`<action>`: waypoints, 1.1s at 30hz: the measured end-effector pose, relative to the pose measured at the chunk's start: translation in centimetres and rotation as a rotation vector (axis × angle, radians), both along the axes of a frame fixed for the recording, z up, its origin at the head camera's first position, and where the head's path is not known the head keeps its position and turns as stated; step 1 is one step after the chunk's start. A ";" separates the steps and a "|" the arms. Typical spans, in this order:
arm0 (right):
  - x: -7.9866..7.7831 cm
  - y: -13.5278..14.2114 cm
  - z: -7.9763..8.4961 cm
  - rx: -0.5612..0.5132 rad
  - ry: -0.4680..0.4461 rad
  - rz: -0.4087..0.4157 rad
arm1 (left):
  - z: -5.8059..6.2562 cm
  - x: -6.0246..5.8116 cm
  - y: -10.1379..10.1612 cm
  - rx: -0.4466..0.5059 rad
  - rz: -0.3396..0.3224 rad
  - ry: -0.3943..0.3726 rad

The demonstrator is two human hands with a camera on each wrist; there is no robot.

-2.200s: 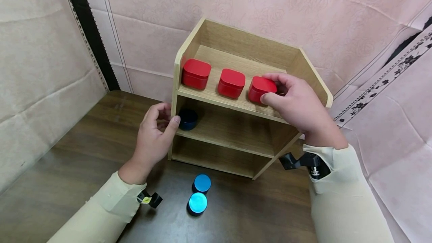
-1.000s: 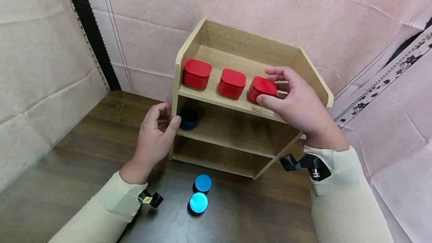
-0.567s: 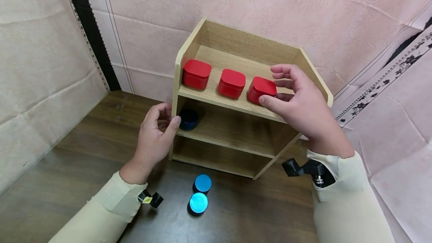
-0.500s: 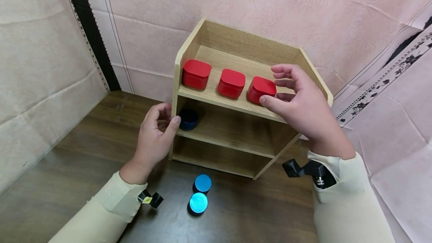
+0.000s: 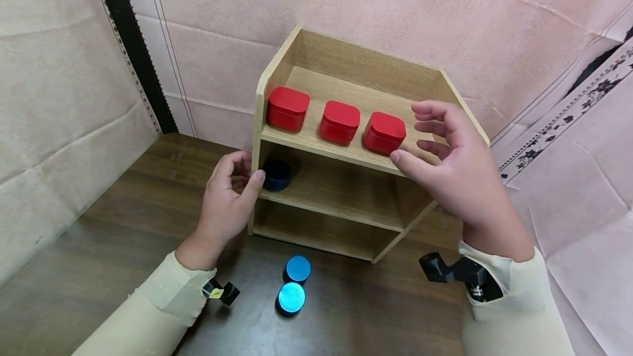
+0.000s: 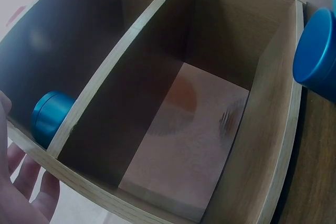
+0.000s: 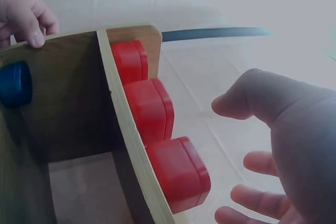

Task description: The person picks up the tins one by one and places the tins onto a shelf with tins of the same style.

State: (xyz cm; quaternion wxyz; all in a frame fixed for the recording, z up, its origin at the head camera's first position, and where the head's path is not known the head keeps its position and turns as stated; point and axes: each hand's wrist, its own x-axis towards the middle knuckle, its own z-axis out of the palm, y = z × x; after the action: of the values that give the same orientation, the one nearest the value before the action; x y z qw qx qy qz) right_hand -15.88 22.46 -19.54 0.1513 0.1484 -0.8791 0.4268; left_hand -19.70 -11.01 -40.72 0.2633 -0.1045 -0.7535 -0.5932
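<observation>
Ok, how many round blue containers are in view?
3: one round blue container at the left end of the middle shelf, another and a third on the table in front. The right hand hides part of the top shelf.

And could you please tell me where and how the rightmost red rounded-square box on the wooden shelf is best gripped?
I'd grip the rightmost red rounded-square box by its front and back walls, coming from the right with the right hand. It stands upright with space behind it and on its right, while the middle red rounded-square box leaves only a narrow gap.
</observation>
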 end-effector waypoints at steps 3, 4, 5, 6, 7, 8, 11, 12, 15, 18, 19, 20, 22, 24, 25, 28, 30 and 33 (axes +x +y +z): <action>0.8 0.0 -0.3 -0.033 0.027 0.012 | 0.0 0.0 0.0 0.001 0.001 0.002; 1.1 0.0 -0.4 -0.047 0.036 0.020 | 0.1 0.0 0.0 0.001 0.001 0.003; 1.4 -0.1 -0.5 -0.066 0.044 0.033 | 0.1 0.0 0.0 0.002 0.001 0.003; 1.6 -0.1 -0.6 -0.086 0.051 0.047 | 0.1 0.0 0.1 0.002 0.000 0.004; 1.9 -0.1 -0.8 -0.112 0.057 0.067 | 0.1 0.0 0.1 0.003 -0.001 0.004; 2.1 -0.1 -1.0 -0.135 0.066 0.086 | 0.1 0.0 0.1 0.003 -0.001 0.004; 2.7 -0.2 -1.6 -0.221 0.086 0.153 | 0.1 0.0 0.1 0.005 0.000 0.006; 2.9 -0.2 -1.8 -0.243 0.091 0.173 | 0.1 0.0 0.1 0.005 0.001 0.006; 3.4 -0.2 -2.6 -0.304 0.112 0.235 | 0.1 0.0 0.1 0.006 0.002 0.005; 3.9 -0.1 -3.4 -0.315 0.106 0.263 | 0.1 0.0 0.1 0.006 0.002 0.003; 4.0 -0.1 -3.7 -0.320 0.105 0.281 | 0.0 0.0 0.1 0.006 0.002 0.003; 4.0 0.0 -4.0 -0.322 0.109 0.300 | 0.0 0.0 0.1 0.005 0.002 0.002; 4.0 0.1 -4.6 -0.330 0.121 0.351 | 0.0 0.0 0.1 0.005 0.002 0.000; 3.8 0.1 -5.4 -0.357 0.147 0.428 | 0.0 0.0 0.1 0.004 0.002 0.000; 3.7 0.2 -5.8 -0.365 0.159 0.459 | 0.0 0.0 0.1 0.003 0.001 0.000; 3.6 0.3 -6.8 -0.361 0.153 0.496 | 0.0 0.0 0.1 0.002 -0.002 0.000; 3.6 0.3 -7.4 -0.341 0.125 0.495 | 0.0 -0.1 0.1 0.001 0.000 0.000; 3.6 0.4 -8.2 -0.322 0.081 0.496 | -0.1 -0.1 0.1 0.000 0.002 -0.001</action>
State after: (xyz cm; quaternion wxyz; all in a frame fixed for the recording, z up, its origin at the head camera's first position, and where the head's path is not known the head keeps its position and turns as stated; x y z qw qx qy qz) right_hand -12.31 22.81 -27.77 0.0990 0.3497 -0.7303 0.5784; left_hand -19.78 -10.90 -40.78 0.2636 -0.1032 -0.7539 -0.5929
